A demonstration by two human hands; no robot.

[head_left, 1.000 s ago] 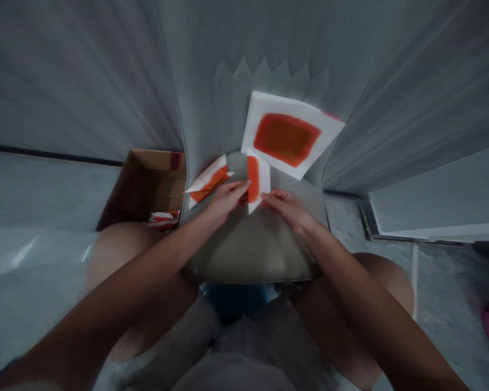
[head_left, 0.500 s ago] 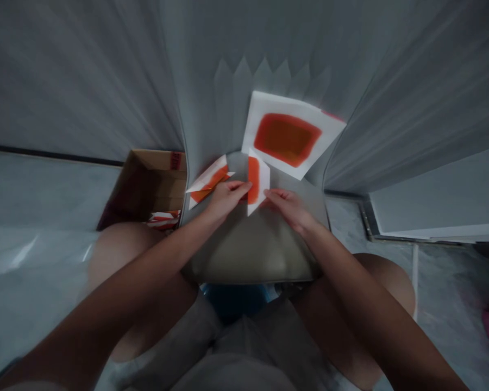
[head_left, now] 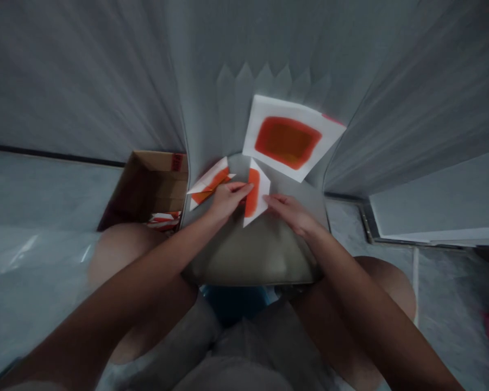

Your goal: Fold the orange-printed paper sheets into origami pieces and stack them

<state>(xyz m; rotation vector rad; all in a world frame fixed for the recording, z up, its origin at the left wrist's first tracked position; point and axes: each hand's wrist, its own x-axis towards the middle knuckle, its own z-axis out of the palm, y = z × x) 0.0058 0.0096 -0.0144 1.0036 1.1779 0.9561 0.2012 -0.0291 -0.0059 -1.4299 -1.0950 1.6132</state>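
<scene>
Pinching part-folded paper (head_left: pixel 251 203) mid-frame in near-shut left hand (head_left: pixel 226 200) and right hand (head_left: pixel 292 211), with seemingly finished folded pieces (head_left: pixel 214 178) center-left, unfolded sheets (head_left: pixel 287 141) upper-right.

The person's bare forearms, left (head_left: pixel 146 274) and right (head_left: pixel 361 290), angle inward over the front edge of the seat (head_left: pixel 255 260). The left hand (head_left: pixel 227 200) is palm-down in a pinch, its thumb stretched rightward and fingers tucked beneath. The right hand (head_left: pixel 290 210) faces it, apart, thumb and index finger drawn together. Bare knees, left (head_left: pixel 124 247) and right (head_left: pixel 391 279), spread wide.
</scene>
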